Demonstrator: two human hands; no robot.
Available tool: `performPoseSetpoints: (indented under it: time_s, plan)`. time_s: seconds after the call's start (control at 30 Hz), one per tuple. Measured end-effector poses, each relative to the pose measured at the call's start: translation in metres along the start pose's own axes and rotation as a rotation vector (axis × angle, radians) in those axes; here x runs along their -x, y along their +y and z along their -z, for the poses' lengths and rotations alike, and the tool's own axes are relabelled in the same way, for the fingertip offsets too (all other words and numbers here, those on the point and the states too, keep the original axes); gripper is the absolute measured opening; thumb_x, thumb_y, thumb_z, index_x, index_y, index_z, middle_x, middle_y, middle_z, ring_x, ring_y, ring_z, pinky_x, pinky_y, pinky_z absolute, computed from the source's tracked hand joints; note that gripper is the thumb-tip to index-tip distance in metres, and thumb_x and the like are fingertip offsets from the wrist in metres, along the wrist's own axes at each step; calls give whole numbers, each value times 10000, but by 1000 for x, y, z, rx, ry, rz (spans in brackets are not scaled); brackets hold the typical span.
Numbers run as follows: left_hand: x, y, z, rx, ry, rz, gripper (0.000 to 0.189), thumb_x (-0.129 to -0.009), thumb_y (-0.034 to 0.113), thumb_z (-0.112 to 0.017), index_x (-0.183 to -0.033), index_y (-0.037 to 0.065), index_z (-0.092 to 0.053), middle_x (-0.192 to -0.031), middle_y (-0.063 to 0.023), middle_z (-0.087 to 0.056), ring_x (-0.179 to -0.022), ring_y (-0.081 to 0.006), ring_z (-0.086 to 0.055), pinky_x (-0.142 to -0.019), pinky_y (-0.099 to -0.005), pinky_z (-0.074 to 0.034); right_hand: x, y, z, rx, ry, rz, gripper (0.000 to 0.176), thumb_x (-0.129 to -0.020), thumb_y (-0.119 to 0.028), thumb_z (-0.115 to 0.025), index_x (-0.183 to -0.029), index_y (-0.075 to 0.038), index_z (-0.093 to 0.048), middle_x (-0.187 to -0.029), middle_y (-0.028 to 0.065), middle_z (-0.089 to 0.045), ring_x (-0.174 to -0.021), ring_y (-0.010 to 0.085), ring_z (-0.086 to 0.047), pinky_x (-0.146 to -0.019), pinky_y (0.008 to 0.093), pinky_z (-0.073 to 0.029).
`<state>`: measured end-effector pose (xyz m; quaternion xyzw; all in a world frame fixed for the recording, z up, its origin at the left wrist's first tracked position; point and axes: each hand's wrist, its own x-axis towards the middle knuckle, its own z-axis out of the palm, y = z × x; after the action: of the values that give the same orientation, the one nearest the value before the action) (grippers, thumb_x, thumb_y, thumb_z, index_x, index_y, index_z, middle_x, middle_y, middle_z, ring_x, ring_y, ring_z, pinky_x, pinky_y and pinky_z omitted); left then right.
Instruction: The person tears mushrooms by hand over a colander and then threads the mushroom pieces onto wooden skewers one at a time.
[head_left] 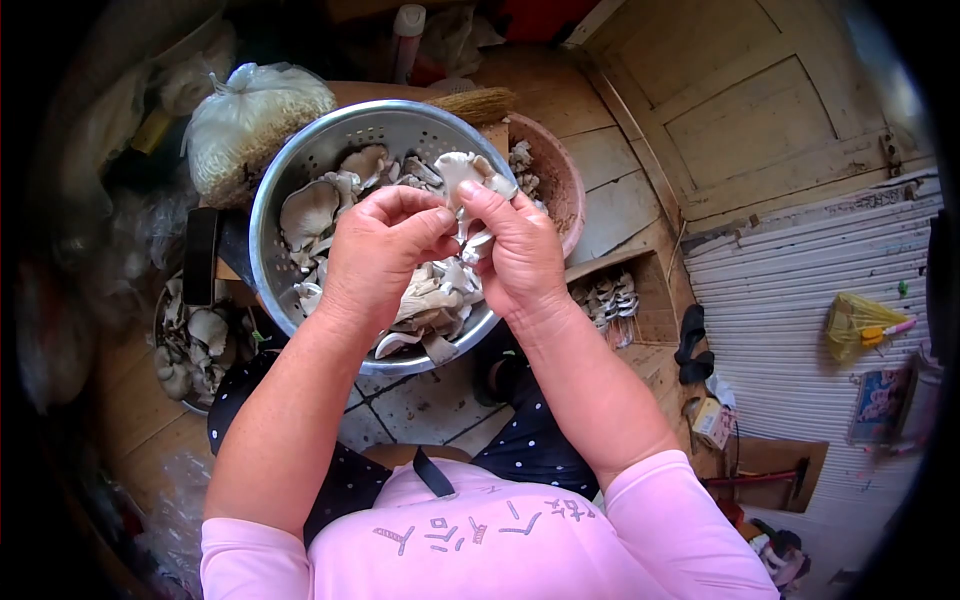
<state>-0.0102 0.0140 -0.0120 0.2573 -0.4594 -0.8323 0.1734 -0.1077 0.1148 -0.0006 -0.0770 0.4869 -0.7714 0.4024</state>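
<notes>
Head view: one right hand [527,245] holds one pale grey, fan-shaped mushroom [458,170]; one left hand [375,250] pinches its fingertips beside it, above one round silver metal colander [328,140].

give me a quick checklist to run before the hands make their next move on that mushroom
1. Mushroom secure in the right hand: ok, thumb on its cap.
2. Left hand in place: ok, fingertips close to the mushroom's lower end.
3. Left grip on the mushroom: cannot tell, the fingers hide any contact.
4. Hands above the colander: ok, both are over it.
5. Room in the colander: ok, bare wall shows above the pile.
6. Colander firmly supported: cannot tell, its underside is hidden.
</notes>
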Motion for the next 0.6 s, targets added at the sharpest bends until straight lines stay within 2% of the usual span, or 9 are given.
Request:
performPoseSetpoints:
  time_s: [0.13,0.2,0.27,0.3,0.37,0.43,0.6]
  plan:
    - [1,3,2,188,26,94,160,-826,105,-643,-945,7,-600,-828,-81,-650,-712,-153,-648,-692,-282,-555,-5,-1,3,-103,40,28,250,-863,-125,-675,-1075,-23,-590,-929,44,-647,-783,103,-614,-648,240,-512]
    - [1,4,3,201,68,100,119,-823,103,-593,-909,21,-587,-809,-75,-632,-668,-151,-632,-650,-295,-554,-5,-7,1,-50,134,92,196,-881,-187,-659,-1012,-44,-629,-793,6,-624,-617,84,-565,-501,213,-445]
    - [0,2,8,144,-27,188,110,-821,111,-578,-895,29,-570,-792,-61,-608,-615,-130,-600,-607,-279,-540,-7,-8,1,-52,136,111,184,-883,-170,-658,-1015,-44,-631,-781,9,-623,-582,76,-547,-467,212,-420]
    - [2,2,6,144,-91,229,153,-816,137,-630,-913,37,-564,-782,-48,-590,-577,-108,-569,-547,-248,-513,-8,-7,2,-7,114,152,179,-881,-149,-660,-1018,-37,-630,-805,14,-630,-610,75,-559,-494,210,-438]
    - [7,4,1,96,-122,250,189,-810,156,-667,-920,42,-564,-779,-44,-589,-576,-98,-564,-524,-233,-498,-9,-4,3,38,93,193,174,-879,-127,-661,-1020,-30,-629,-829,20,-638,-639,73,-570,-520,209,-455]
    - [10,6,-8,15,-138,268,250,-800,183,-742,-913,54,-560,-751,-27,-588,-569,-71,-546,-459,-197,-440,-7,-2,2,210,73,258,242,-873,-98,-674,-1083,2,-609,-974,40,-650,-831,91,-596,-714,236,-495]
    - [8,0,-9,-25,-173,175,189,-825,129,-710,-891,55,-549,-709,-15,-587,-539,-60,-524,-429,-183,-385,-4,1,-2,134,42,199,234,-876,-106,-675,-1074,2,-612,-960,47,-652,-803,88,-594,-672,224,-493]
